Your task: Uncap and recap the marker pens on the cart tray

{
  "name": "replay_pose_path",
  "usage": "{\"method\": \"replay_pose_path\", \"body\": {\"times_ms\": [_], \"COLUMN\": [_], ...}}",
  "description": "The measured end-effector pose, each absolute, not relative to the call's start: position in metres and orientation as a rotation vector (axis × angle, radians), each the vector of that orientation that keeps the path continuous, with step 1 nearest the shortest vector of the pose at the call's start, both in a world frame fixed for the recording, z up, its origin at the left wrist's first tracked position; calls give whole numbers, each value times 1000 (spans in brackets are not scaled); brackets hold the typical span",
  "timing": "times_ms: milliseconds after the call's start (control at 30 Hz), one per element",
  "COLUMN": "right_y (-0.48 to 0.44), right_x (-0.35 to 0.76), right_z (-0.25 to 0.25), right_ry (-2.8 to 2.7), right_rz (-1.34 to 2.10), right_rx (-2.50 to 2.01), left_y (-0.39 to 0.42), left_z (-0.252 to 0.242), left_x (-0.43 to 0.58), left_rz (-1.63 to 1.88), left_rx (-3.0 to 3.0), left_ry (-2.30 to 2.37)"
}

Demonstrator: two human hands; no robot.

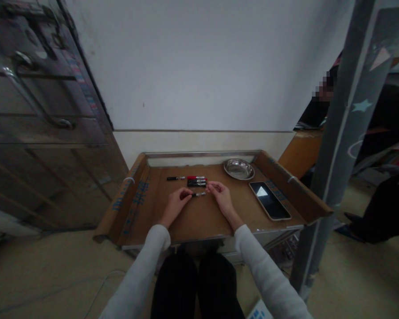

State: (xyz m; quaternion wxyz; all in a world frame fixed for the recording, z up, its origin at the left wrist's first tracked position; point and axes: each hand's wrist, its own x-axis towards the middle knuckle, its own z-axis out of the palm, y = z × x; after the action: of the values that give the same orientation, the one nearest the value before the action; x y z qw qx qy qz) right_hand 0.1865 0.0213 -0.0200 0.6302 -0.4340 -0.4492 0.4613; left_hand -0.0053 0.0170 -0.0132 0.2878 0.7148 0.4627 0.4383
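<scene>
My left hand (179, 201) pinches the dark end of a black marker (198, 194), which points right, toward my other hand. My right hand (220, 195) is closed at the fingertips, just right of a small group of markers; whatever it holds is too small to name. In that group a red marker (197, 177) lies behind black markers (196, 183), side by side. Another black marker (175, 178) lies to their left on the brown cardboard (199, 217).
A round metal dish (239, 169) sits at the back right of the cardboard-covered table, with a phone (270, 200) in front of it. Raised cardboard flaps line both sides. A grey post (339, 115) stands at the right, with a person (382, 199) beyond it.
</scene>
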Motion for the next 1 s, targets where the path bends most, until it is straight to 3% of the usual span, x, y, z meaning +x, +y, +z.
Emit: {"method": "replay_pose_path", "body": {"times_ms": [167, 400, 767, 1000], "right_y": [15, 20, -7, -1], "right_x": [179, 175, 198, 203], "right_z": [-14, -13, -9, -21], "right_ry": [-1438, -2060, -2047, -1996], "right_rz": [845, 546, 247, 293], "right_rx": [-1098, -1125, -1263, -1298], "left_y": [29, 30, 15, 19], "left_z": [-14, -16, -22, -18], "left_x": [10, 5, -3, 7], "left_rz": [1056, 1036, 997, 988], "left_rx": [2355, 2447, 2357, 2391], "left_ry": [1347, 1292, 1188, 1255]}}
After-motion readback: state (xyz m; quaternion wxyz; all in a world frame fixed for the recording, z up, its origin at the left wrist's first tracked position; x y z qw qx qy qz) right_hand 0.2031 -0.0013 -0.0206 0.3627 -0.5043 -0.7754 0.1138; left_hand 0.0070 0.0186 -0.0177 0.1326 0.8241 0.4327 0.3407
